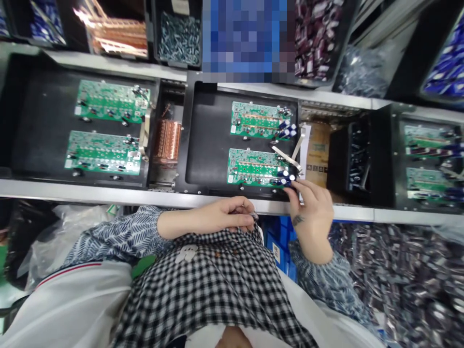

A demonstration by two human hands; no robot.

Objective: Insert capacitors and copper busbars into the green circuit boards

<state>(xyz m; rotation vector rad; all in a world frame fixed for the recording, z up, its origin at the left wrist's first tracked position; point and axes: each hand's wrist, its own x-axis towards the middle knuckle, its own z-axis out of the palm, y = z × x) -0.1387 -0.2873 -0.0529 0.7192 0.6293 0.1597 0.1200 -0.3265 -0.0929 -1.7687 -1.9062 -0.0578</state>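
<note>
My right hand [312, 209] reaches to the right end of the lower green circuit board [253, 169] in the middle black tray [208, 135]. Its thumb and index finger close on a dark blue capacitor [291, 179], one of a small cluster there. Above it lies the upper circuit board [259, 118], with similar blue capacitors at its right end. A pale metal clamp strip [287, 157] slants over the tray's right side. My left hand [237, 212] rests in front of the tray's near edge, fingers curled together; whatever they hold is hidden.
A left tray [39, 121] and a right tray [397, 159] carry more boards. Copper strips [167, 140] lie between trays. Bins of small dark parts [179, 38], copper pieces [119, 36] and maroon capacitors [317, 38] stand behind. Metal rails [90, 192] edge the line.
</note>
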